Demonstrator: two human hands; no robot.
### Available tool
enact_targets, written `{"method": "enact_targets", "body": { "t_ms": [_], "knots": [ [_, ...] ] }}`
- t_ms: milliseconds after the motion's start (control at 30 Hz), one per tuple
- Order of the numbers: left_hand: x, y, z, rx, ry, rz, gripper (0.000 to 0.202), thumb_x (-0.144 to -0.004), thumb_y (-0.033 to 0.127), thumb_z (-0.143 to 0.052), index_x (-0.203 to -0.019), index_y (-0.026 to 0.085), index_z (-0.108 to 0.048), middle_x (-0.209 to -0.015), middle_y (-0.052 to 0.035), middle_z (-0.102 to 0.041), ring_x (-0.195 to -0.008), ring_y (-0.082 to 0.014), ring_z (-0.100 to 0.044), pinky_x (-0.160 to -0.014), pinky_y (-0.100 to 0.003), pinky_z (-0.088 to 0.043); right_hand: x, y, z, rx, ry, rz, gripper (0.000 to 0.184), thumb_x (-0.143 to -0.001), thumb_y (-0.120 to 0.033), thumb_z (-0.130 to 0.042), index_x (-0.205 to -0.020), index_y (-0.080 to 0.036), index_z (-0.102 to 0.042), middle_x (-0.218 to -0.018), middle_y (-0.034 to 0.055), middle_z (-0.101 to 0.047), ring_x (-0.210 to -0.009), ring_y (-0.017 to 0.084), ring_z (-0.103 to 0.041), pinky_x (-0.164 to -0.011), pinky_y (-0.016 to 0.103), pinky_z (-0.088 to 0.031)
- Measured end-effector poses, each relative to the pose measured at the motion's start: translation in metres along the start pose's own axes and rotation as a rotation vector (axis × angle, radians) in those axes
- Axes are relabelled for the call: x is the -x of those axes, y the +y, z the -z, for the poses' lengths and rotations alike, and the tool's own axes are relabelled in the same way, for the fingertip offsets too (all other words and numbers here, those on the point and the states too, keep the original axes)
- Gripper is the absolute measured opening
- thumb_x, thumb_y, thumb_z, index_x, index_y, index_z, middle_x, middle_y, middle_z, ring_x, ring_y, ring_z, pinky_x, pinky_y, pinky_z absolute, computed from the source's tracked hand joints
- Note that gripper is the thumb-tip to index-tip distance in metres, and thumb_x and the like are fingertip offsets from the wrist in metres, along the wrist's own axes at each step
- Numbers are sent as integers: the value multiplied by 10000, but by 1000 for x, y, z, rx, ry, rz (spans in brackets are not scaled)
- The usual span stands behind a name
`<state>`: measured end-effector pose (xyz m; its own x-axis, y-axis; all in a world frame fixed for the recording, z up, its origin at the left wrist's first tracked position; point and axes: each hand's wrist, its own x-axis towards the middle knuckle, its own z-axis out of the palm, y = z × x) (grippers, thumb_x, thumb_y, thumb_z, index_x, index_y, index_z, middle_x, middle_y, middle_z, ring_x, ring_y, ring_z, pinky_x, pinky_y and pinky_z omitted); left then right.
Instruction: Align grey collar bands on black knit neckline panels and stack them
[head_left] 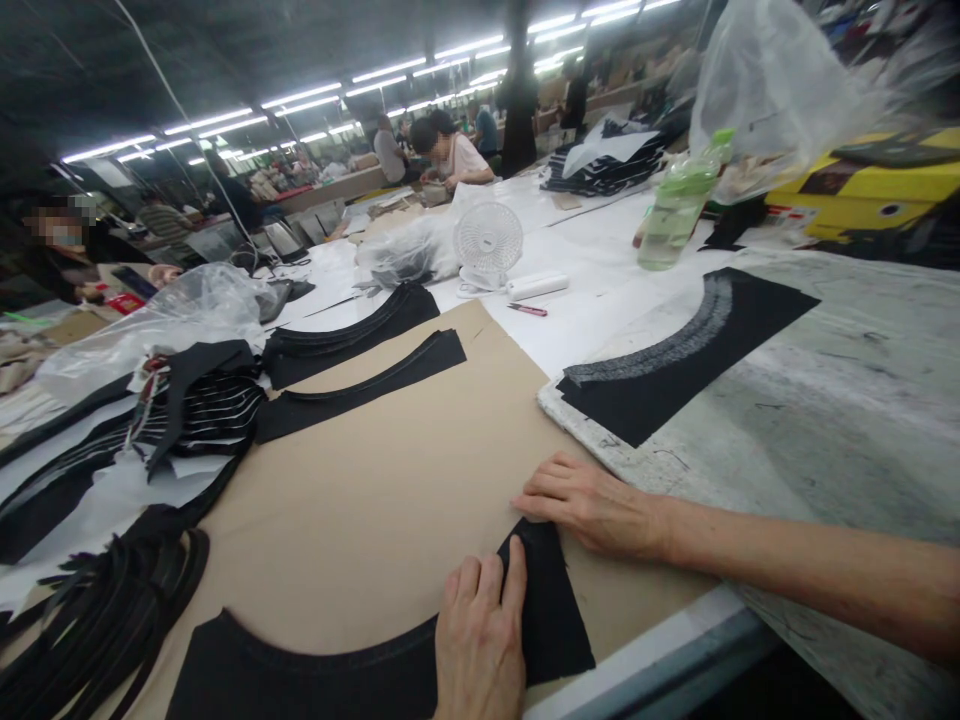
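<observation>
A black fabric piece [300, 685] with a concave curved edge lies on the tan board [375, 510] in front of me. My left hand [480, 635] rests on it palm down, index finger stretched toward the upper corner and the other fingers spread along the curve. At that same corner, my right hand [589, 505] has its fingers bent close together, with the thumb side against the fabric edge. Farther up the board lies a similar narrow black piece [367, 385]. Another black piece [690, 360], with a whitish textured band along its curve, lies on the grey surface to the right.
Stacked black pieces [202, 410] and a bundle of black strips [112, 620] occupy the left. Beyond the board stand a white fan [487, 245], a pink-handled cutter [527, 310] and a green-tinted bottle [679, 215]. A yellow box [870, 200] sits at right. Other people [457, 155] work behind.
</observation>
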<state>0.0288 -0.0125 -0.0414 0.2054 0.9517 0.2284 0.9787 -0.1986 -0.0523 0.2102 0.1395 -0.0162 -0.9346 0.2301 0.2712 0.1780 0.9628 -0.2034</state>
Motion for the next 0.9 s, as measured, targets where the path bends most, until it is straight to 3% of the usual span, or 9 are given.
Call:
{"method": "enact_targets", "body": {
  "t_ms": [233,433,567,667,900],
  "knots": [
    [0,0,-4,14,68,-3,564,-739,6,-533,-1272,186,-558,-886,-33,-566,-806,-204,-473,-747,-356,-431,4,-38,-6,-9,17,-122,350,-936,-120,-387,-1229,-187,-567,-1150,97,-609,-1099,212,-485,-1003,455,-311],
    [6,2,-14,58,142,5,609,-732,1,-485,-1313,178,-523,-859,-30,-569,-798,-212,-484,-740,-365,-439,16,-39,-17,78,7,-200,467,-904,-61,-375,-1309,-236,-527,-1262,69,-594,-1255,202,-431,-1104,510,-220],
    [14,6,-18,101,233,34,573,-745,-18,-408,-1298,81,-521,-1005,-73,-620,-933,-228,-517,-856,-368,-431,20,-39,-20,112,8,-303,581,-835,8,-342,-1357,-202,-486,-1324,79,-559,-1288,215,-415,-1123,537,-189],
    [20,7,-19,117,321,48,518,-752,-28,-366,-1220,50,-576,-1085,-90,-642,-1006,-229,-526,-904,-350,-411,16,-46,-17,108,17,-404,625,-780,29,-345,-1364,-153,-477,-1332,114,-542,-1256,219,-451,-1108,516,-248],
    [29,7,-17,151,396,50,465,-795,1,-350,-1161,80,-625,-1162,-74,-672,-1049,-214,-559,-921,-345,-409,9,-58,-19,55,-43,-246,502,-935,-193,-453,-1430,-236,-389,-1387,61,-524,-1321,208,-413,-1147,523,-178]
  ]
}}
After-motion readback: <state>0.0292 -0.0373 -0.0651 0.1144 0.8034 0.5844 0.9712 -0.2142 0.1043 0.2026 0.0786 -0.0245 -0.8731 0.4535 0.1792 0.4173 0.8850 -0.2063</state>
